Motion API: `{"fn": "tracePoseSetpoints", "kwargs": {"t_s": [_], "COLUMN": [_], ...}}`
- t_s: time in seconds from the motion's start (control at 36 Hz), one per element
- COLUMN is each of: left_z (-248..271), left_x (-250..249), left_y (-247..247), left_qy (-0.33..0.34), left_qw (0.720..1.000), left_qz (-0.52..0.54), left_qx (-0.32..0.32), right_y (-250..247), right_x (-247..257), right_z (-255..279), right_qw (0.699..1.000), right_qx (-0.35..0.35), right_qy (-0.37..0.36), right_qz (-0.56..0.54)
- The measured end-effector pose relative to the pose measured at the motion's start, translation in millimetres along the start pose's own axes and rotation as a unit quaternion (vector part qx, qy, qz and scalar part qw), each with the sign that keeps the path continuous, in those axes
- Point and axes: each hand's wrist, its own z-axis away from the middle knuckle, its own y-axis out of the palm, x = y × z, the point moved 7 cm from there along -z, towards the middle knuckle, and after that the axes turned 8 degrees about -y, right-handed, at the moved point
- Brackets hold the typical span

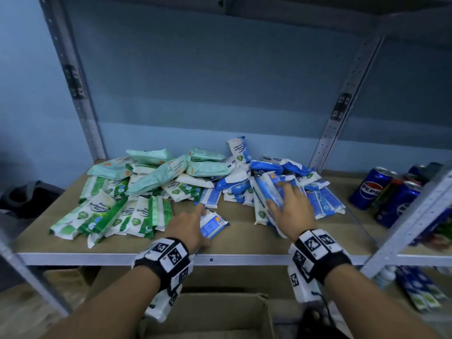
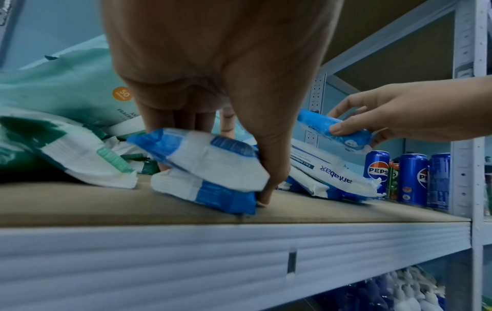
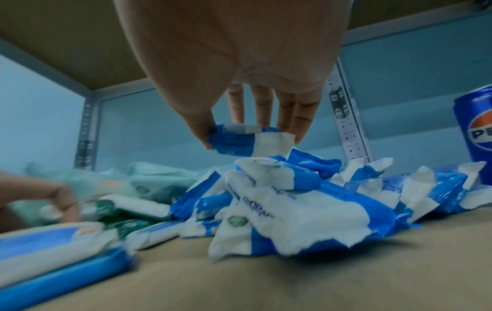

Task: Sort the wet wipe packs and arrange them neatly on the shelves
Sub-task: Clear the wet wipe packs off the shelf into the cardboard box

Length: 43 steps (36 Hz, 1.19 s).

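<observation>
A heap of wet wipe packs covers the shelf board point(image 1: 239, 243): green and white packs point(image 1: 107, 211) at the left, pale mint packs point(image 1: 156, 177) behind them, blue and white packs point(image 1: 318, 199) at the right. My left hand point(image 1: 188, 226) grips two stacked blue and white packs point(image 1: 212, 226) point(image 2: 207, 168) near the front edge, thumb at their right end. My right hand point(image 1: 291, 206) holds one blue and white pack point(image 1: 274, 192) point(image 3: 247, 141) lifted just above the blue heap, thumb on one side and fingers on the other.
Blue Pepsi cans point(image 1: 371, 187) stand on the neighbouring shelf at the right, past a metal upright point(image 1: 337, 118). An open cardboard box point(image 1: 208, 314) sits below the shelf front. More blue and white packs point(image 1: 420, 289) lie on the lower right shelf.
</observation>
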Motion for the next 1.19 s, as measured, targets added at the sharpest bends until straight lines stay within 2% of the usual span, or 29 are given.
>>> {"fn": "tracePoseSetpoints", "kwargs": {"t_s": [0.08, 0.19, 0.36, 0.56, 0.72, 0.83, 0.92, 0.97, 1.19], "left_z": [0, 0, 2, 6, 9, 10, 9, 10, 26], "left_x": [1, 1, 1, 2, 2, -1, -2, -2, 11], "left_y": [1, 2, 5, 4, 5, 9, 10, 10, 9], "left_qy": [0.004, 0.003, 0.003, -0.010, -0.009, -0.002, 0.004, 0.009, 0.024], "left_qw": [1.000, 1.000, 1.000, 1.000, 1.000, 1.000, 0.999, 0.999, 1.000], "left_qz": [0.004, -0.001, -0.001, 0.004, 0.004, -0.008, -0.010, -0.010, -0.007], "left_qx": [0.007, 0.017, 0.021, 0.015, 0.008, 0.024, 0.044, 0.052, 0.004], "right_y": [-4, 10, 27, 19, 26, 41, 54, 58, 53], "right_x": [-15, -28, -33, -24, 13, 34, 39, 40, 45], "right_z": [-21, -37, -41, -28, 6, 30, 48, 55, 71], "right_qw": [0.999, 0.996, 0.990, 0.991, 0.995, 0.992, 0.984, 0.983, 0.982], "right_qx": [-0.004, 0.055, 0.121, 0.096, 0.087, 0.129, 0.175, 0.181, 0.184], "right_qy": [0.040, 0.059, 0.068, 0.088, 0.036, 0.004, 0.000, 0.000, -0.024], "right_qz": [0.012, 0.041, 0.028, -0.003, -0.045, -0.018, 0.013, 0.028, 0.026]}}
